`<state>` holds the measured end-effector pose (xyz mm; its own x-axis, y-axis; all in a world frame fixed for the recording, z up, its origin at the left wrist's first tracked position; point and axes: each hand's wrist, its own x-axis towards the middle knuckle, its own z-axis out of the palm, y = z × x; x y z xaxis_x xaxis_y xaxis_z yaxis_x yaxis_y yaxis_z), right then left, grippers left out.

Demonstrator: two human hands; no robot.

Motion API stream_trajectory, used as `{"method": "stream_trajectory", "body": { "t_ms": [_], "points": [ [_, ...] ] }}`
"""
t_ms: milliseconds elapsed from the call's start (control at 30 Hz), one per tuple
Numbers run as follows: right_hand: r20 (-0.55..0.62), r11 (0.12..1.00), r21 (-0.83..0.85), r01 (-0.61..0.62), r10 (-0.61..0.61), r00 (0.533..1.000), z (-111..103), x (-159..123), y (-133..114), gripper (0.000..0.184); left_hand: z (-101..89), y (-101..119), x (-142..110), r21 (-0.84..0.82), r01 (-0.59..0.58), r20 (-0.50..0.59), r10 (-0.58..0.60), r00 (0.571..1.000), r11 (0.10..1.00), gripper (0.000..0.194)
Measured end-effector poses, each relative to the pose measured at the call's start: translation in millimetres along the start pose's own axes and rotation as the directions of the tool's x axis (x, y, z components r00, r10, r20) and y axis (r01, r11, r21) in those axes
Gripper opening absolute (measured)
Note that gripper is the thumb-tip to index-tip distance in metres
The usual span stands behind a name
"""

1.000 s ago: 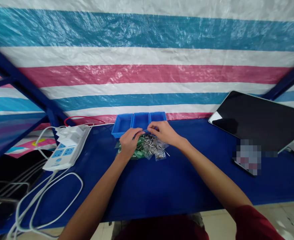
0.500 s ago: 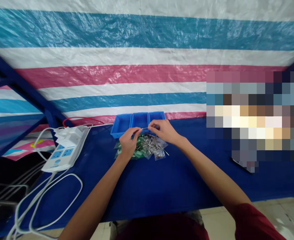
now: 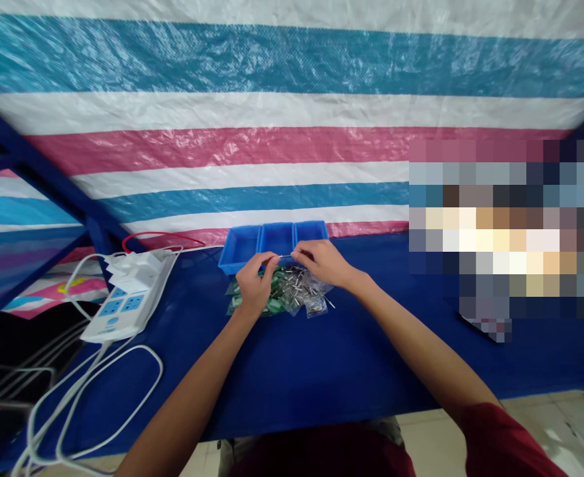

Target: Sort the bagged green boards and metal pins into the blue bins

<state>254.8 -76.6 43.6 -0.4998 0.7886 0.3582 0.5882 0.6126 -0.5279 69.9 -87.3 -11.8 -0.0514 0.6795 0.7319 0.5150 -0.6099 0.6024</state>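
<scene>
A small, thin silvery metal piece (image 3: 285,256) spans the gap between my two hands, roughly level. My left hand (image 3: 254,281) pinches its left end between thumb and fingertips. At the other end, my right hand (image 3: 324,262) grips it with curled fingers. Just below them lies a pile of short metal pieces (image 3: 299,285) on clear plastic bags (image 3: 317,305), partly hidden by my hands. Green packets (image 3: 276,305) lie beside the pile, close to my left hand. What exactly the held piece is, I cannot make out.
Behind my hands stands a blue three-compartment bin (image 3: 242,244). At left, a white power strip (image 3: 122,308) has plugs and looping white cables (image 3: 160,374) on the blue table (image 3: 292,377). A striped plastic sheet (image 3: 252,146) hangs behind. The right side is blurred out.
My right hand has shifted slightly left, so less of the thin metal piece shows between my fingers. The left hand stays about where it was.
</scene>
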Motion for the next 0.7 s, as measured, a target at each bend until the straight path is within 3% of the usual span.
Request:
{"method": "stream_trajectory", "body": {
  "t_ms": [167,267,400,567,700],
  "points": [
    [-0.003,1.0,0.018,-0.01,0.01,1.0,4.1,1.2,3.9,0.027,7.6,1.5,-2.6,-0.186,0.117,-0.052,-0.129,0.99,0.975,0.015],
    [-0.033,1.0,0.012,-0.022,0.023,0.999,5.9,1.9,6.4,0.03,10.0,7.0,-2.3,-0.307,0.188,-0.028,-0.207,0.978,0.933,0.016],
    [-0.096,0.998,0.007,-0.068,0.068,0.993,2.4,2.9,7.5,0.032,9.0,11.0,1.5,-0.416,0.194,-0.014,-0.22,0.975,0.888,0.019],
    [-0.147,0.995,0.041,-0.091,0.096,0.984,-5.5,3.2,8.2,0.027,9.6,4.6,9.1,-0.218,0.095,0.014,-0.094,0.995,0.971,0.017],
    [-0.164,0.993,0.05,-0.104,0.111,0.98,-10.4,2.6,8.4,0.026,10.7,3.1,12.4,0.062,-0.152,0.058,0.148,0.987,0.986,0.016]
  ]
}}
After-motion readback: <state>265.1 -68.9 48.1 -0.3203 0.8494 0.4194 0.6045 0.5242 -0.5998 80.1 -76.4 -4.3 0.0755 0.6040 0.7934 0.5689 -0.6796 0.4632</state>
